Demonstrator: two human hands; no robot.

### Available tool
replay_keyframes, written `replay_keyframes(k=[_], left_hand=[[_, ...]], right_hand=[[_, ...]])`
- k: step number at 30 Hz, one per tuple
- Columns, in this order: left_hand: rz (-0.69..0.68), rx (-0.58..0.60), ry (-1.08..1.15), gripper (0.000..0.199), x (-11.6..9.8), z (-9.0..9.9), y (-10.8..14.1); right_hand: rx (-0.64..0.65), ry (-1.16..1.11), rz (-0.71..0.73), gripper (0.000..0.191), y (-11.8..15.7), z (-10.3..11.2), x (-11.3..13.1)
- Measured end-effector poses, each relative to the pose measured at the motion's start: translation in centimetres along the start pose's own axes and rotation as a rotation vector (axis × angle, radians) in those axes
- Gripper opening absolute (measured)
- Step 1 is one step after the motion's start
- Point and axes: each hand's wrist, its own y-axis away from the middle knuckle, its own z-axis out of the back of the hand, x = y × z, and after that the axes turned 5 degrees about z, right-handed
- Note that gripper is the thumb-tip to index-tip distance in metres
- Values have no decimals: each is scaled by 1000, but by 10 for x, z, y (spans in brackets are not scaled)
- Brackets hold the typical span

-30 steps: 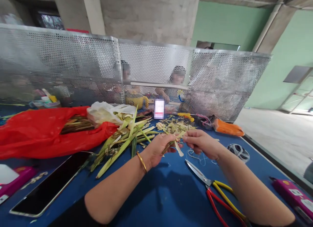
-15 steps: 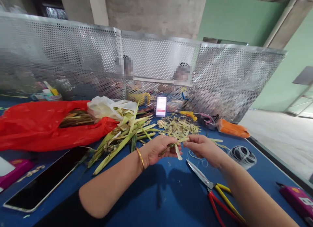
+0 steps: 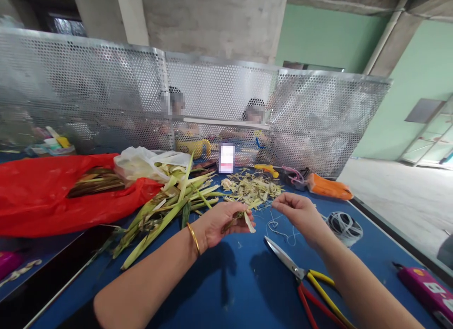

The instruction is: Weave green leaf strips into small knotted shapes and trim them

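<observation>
My left hand (image 3: 228, 220) is closed around a small piece made of leaf or husk strips (image 3: 249, 222), one pale strip hanging from its fingers. To the right and apart from it, my right hand (image 3: 295, 208) has thumb and forefinger pinched together. Whatever the pinch may hold is too small to make out. Thin pale thread (image 3: 281, 232) lies loosely on the blue table below the right fingers. Open-handled scissors (image 3: 295, 270) with red and yellow grips lie under the right forearm. A heap of leaf scraps (image 3: 253, 188) lies beyond both hands.
Long green leaves (image 3: 159, 225) spill from a red bag (image 3: 42, 192) and a white bag (image 3: 141, 164) at left. A thread ball (image 3: 344, 226), an orange packet (image 3: 329, 186) and a purple box (image 3: 426, 289) lie right. Behind stands a perforated metal screen (image 3: 219, 88), with people beyond.
My right hand has drawn away to the right from the strips in my left hand, opening a gap between them. The whole view has shifted slightly.
</observation>
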Motion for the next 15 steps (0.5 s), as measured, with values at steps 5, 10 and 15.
replay_keyframes(k=[5, 10, 15], left_hand=[[-71, -205, -12, 16, -2, 4, -5], [-84, -231, 40, 16, -3, -2, -3], [-3, 15, 77, 19, 9, -14, 2]], right_hand=[[-36, -20, -20, 26, -1, 6, -1], [-14, -14, -25, 25, 1, 4, 2], [32, -39, 8, 24, 3, -9, 1]])
